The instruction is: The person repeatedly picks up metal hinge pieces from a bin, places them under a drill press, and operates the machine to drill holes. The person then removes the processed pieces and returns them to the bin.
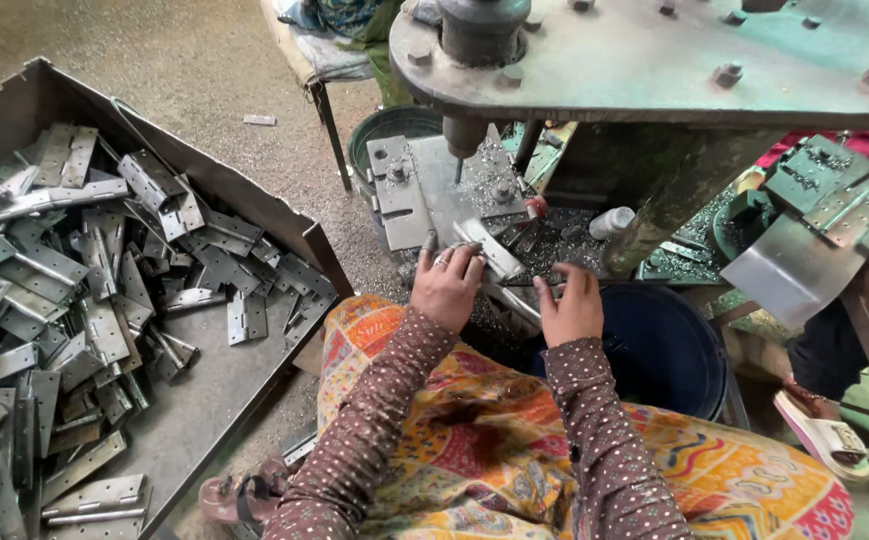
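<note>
**One hinge at the drill, a full tray waiting**

I sit at the drill press with a steel hinge leaf [492, 252] held in front of me, just below the fixture plate [444, 190] and a little toward me from the drill bit [459, 165]. My left hand [447, 285] is closed around the near end of the leaf, fingers curled over its top edge. My right hand [572, 305] rests at the lower right part of the same piece, fingers bent against it; whether it truly grips or only steadies, I cannot tell from here.

The leaf is not yet seated under the bit; it lies tilted, off the plate's front edge. So as I judge it, this piece is between steps, either going in or coming off, and I cannot say which.

On my left, the big metal tray [254, 215] holds a heavy heap of hinges [64, 300], piled loosely and filling most of it, with a bare stretch of tray floor on the side nearest me. That heap looks like the bulk of the work. Metal shavings [544, 240] lie thick around the fixture, which tells me plenty of drilling has gone on. A dark blue bucket [659, 345] stands beside my right knee; what it holds is hidden from me. Judged so, much appears left.
</note>
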